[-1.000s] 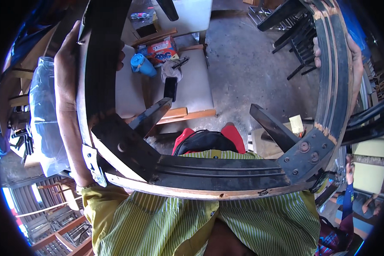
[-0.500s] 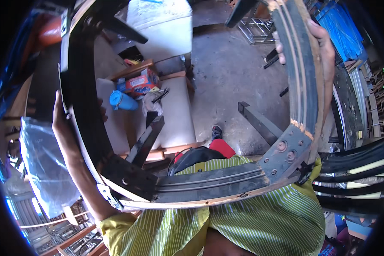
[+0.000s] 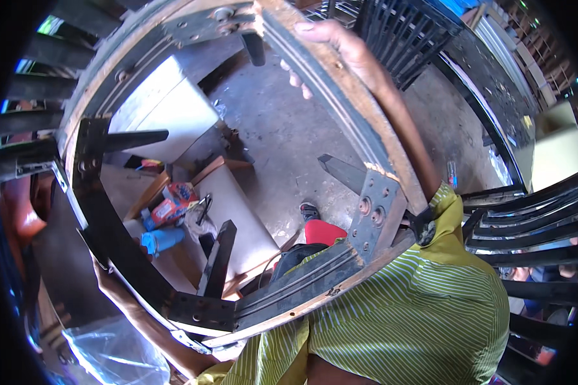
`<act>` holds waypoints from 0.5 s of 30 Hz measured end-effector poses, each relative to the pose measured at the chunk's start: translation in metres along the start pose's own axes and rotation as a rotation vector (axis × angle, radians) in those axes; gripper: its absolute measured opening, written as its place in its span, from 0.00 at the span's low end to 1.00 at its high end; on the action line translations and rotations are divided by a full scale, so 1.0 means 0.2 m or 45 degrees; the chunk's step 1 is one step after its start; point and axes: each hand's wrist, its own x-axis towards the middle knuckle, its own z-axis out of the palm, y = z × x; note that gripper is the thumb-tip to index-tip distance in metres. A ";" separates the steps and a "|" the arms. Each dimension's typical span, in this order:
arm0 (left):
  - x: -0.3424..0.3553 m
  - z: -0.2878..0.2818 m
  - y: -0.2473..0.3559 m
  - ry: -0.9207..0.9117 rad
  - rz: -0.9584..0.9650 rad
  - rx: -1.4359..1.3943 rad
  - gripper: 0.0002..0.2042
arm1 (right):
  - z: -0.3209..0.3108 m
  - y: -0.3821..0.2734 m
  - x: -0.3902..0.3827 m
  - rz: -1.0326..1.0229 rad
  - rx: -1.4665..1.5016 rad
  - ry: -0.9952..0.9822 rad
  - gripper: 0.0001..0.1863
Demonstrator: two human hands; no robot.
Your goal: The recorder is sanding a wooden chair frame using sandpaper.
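Both my hands hold up a dark wooden chair seat frame (image 3: 302,283), open in the middle, its rim bare wood. Tapered legs (image 3: 218,258) point away from me at its corners, where bolted plates (image 3: 374,212) sit. On the far right rail, my right hand (image 3: 341,46) is closed, thumb on the outer side and fingertips showing inside the opening. Against the outside of the left rail lies my left hand (image 3: 104,273), its fingers mostly hidden behind the wood. The near rail is close to my striped shirt.
Beyond the frame, a cushioned seat (image 3: 234,212) holds a blue container (image 3: 162,240) and a red-and-blue package (image 3: 172,204). Dark slatted furniture (image 3: 408,38) stands far right; more dark slats (image 3: 526,231) are at right. Clear plastic sheeting (image 3: 115,350) hangs lower left.
The seat frame has turned anticlockwise with my hands. My right hand has swung up and left; my left hand has come down nearer me. Slats now show at the upper left.
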 end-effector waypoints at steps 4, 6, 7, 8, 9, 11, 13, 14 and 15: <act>0.04 0.07 -0.08 -0.099 0.031 -0.045 0.23 | -0.05 0.04 -0.05 -0.008 -0.113 0.097 0.24; 0.02 0.09 -0.16 0.007 -0.051 -0.049 0.25 | -0.06 0.03 -0.10 0.045 -0.115 0.105 0.23; 0.06 0.10 -0.17 0.005 0.005 -0.094 0.26 | -0.06 0.03 -0.11 0.069 -0.128 0.139 0.23; 0.06 0.11 -0.21 0.045 -0.003 -0.155 0.27 | -0.06 0.02 -0.13 0.077 -0.131 0.162 0.23; 0.08 0.12 -0.23 -0.046 -0.066 -0.185 0.27 | -0.08 0.01 -0.15 0.155 -0.153 0.159 0.23; 0.12 0.15 -0.27 -0.136 -0.150 -0.194 0.28 | -0.09 0.01 -0.21 0.097 -0.155 0.216 0.22; 0.14 0.17 -0.34 -0.139 -0.233 -0.198 0.28 | -0.11 0.02 -0.27 0.098 -0.138 0.281 0.21; 0.17 0.20 -0.35 -0.090 -0.266 -0.249 0.28 | -0.13 0.03 -0.29 0.088 -0.188 0.316 0.23; 0.20 0.23 -0.37 -0.184 -0.258 -0.303 0.27 | -0.15 0.04 -0.31 0.094 -0.237 0.353 0.24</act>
